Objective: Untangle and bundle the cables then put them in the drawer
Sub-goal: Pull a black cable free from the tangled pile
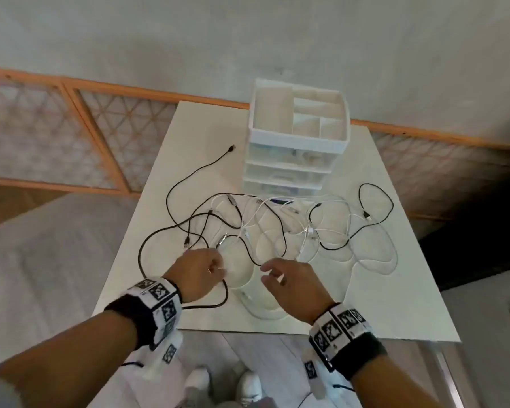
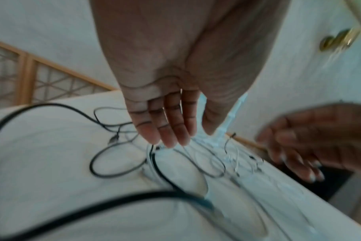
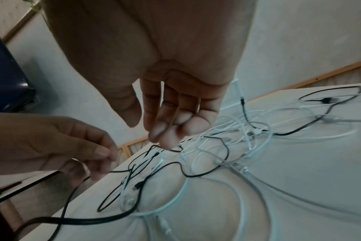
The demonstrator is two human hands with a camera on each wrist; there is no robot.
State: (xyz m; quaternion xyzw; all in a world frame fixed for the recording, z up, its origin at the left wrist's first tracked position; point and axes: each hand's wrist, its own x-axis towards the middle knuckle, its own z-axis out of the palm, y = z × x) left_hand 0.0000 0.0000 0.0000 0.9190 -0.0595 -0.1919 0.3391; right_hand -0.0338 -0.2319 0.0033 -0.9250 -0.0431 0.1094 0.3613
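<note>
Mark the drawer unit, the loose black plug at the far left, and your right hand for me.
drawer unit [image 1: 286, 169], head view, on the front of the middle drawer.
black plug [image 1: 232, 148], head view, on the connector tip at the cable's free end.
right hand [image 1: 295, 282], head view, on the back of the hand.

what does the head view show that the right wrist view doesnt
Only the head view shows the white drawer unit at the table's far edge, its three drawers closed, and both wrist bands.

Only the right wrist view shows the right hand from below, its fingertips just above a black cable, and the left hand with thumb and fingers pinched together at a black cable.

Both show the black and white cables tangled on the white table, none bundled.
</note>
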